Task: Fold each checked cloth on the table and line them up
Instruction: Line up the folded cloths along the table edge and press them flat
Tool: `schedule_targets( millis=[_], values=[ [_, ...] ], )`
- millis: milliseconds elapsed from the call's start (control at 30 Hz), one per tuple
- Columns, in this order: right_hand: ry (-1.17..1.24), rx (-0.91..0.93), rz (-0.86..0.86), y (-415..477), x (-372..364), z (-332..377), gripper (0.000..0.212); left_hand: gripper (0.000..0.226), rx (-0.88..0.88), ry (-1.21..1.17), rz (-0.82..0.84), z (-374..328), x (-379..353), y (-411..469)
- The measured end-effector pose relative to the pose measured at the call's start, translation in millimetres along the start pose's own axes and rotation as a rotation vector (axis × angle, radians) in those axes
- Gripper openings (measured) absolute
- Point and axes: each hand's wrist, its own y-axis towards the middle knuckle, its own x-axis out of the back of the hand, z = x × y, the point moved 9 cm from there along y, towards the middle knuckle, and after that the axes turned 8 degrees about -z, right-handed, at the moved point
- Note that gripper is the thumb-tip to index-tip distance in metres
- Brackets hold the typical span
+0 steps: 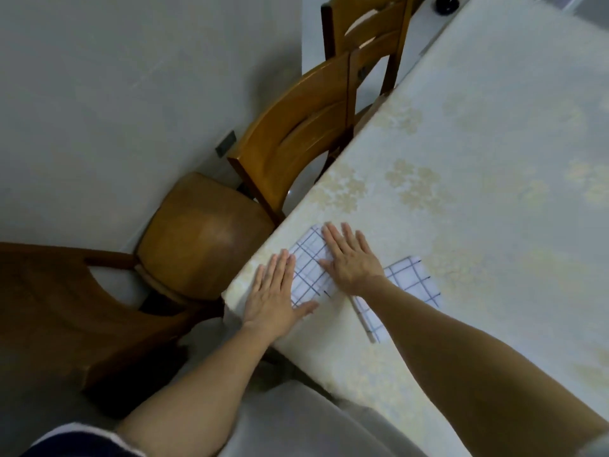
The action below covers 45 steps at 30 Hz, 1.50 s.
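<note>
Pale grey walls and three brown wooden chairs [293, 133] stand beside the long counter [494, 127], which wears a cream cloth with a faint gold flower pattern. Near its corner, close to me, lies a folded white cloth with dark blue checks [309, 268]. My left hand [275, 298] rests flat at its left edge and my right hand [349, 258] lies flat on its top. The fingers [333, 239] of both hands are stretched out and released; they grasp nothing, they only press. A second folded white checked cloth [408, 285] lies just beside the first one, partly hidden under my right forearm.

I judge the step is to flatten the fold. To do it well, I should press evenly from the middle to the edges, keep the corners matched, and not push the cloth toward the counter's edge, which is very near.
</note>
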Motion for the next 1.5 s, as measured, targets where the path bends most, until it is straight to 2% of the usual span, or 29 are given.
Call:
schedule_targets(
  millis=[100, 200, 233, 300, 367, 500, 667, 767, 900, 1067, 1167, 1333, 1433, 1500],
  values=[
    [0.159, -0.169, -0.136, -19.7, 22.2, -14.5, 0.074, 0.113, 0.047, -0.055, 0.010, -4.3, 8.8, -0.1],
    [0.219, -0.359, -0.366, -76.7, 36.0, -33.0, 0.073, 0.078, -0.080, -0.170, -0.240, -41.2, 42.1, -3.4],
    [0.242, -0.415, -0.394, -96.8, 32.2, -34.6, 0.073, 0.064, -0.156, -0.216, -0.259, -59.6, 46.8, -2.3],
    [0.320, -0.550, -0.369, -134.6, 13.3, -34.5, 0.074, 0.050, -0.281, -0.240, -0.145, -98.7, 46.3, 5.0],
    [0.385, -0.655, -0.343, -169.7, -5.3, -31.9, 0.074, 0.048, -0.313, -0.236, -0.055, -125.0, 41.5, 16.8],
    [0.438, -0.733, -0.281, -220.6, -24.9, -27.4, 0.073, 0.040, -0.320, -0.239, 0.039, -148.9, 24.5, 29.7],
    [0.569, -0.823, -0.176, -254.0, -43.5, -24.0, 0.069, 0.040, -0.226, -0.241, 0.046, -150.1, 15.8, 28.2],
    [0.584, -0.790, -0.128, -254.1, -55.1, -19.8, 0.063, 0.036, -0.195, -0.220, 0.114, -149.8, 10.9, 20.4],
    [0.469, -0.704, -0.294, -253.9, -41.3, -32.6, 0.037, 0.030, -0.127, -0.250, 0.198, -139.0, 5.8, 7.6],
    [0.347, -0.573, -0.446, -239.4, -8.4, -50.6, 0.028, 0.031, -0.017, -0.295, 0.222, -119.8, 10.7, -9.5],
    [0.375, -0.472, -0.421, -214.6, -3.2, -52.3, 0.038, 0.026, 0.022, -0.332, 0.238, -110.2, 12.2, -17.0],
    [0.368, -0.259, -0.334, -183.8, -13.2, -28.1, 0.053, 0.024, 0.067, -0.353, 0.172, -94.0, 19.7, -28.9],
    [0.364, -0.224, -0.235, -177.4, -27.5, -23.8, 0.075, 0.025, 0.072, -0.421, 0.140, -88.0, 21.0, -34.0],
    [0.339, -0.225, -0.194, -174.7, -32.9, -26.0, 0.086, 0.029, 0.029, -0.451, 0.045, -87.6, 28.0, -35.3]
  ],
)
